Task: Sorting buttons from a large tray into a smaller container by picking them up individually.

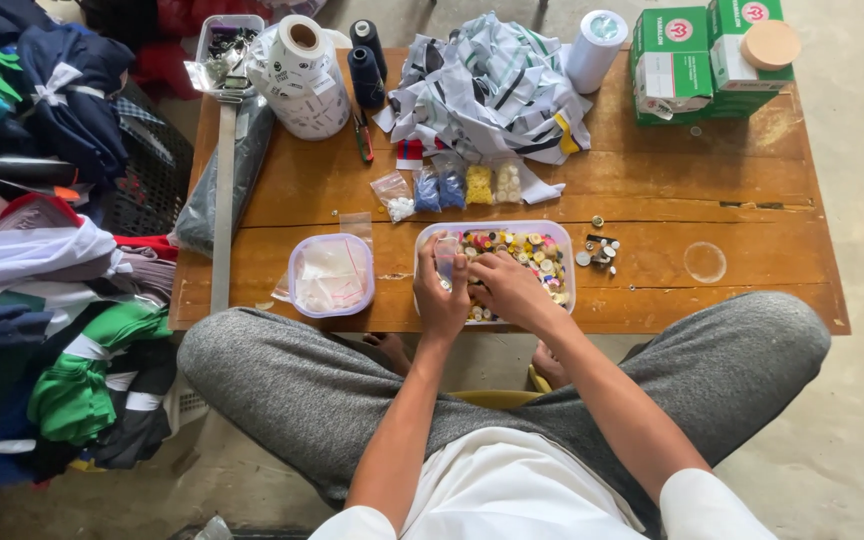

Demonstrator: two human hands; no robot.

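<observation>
A small clear plastic bag [446, 258] is pinched upright in the fingers of the left hand [440, 296], held over the near left corner of a clear tub of mixed buttons [564, 262] on the wooden table [732, 200]. Left of it sits a lidded tub of empty bags [330, 274], and farther left a long metal ruler [222, 200] lies along the table edge. The right hand [508, 288] touches the left, its fingers curled at the bag's mouth; what they grip I cannot tell. Behind the tub stand four little bags of sorted buttons [452, 187], then folded striped fabric [492, 88]. Loose buttons [600, 250] lie just right of the tub, green boxes [704, 60] at the far right.
</observation>
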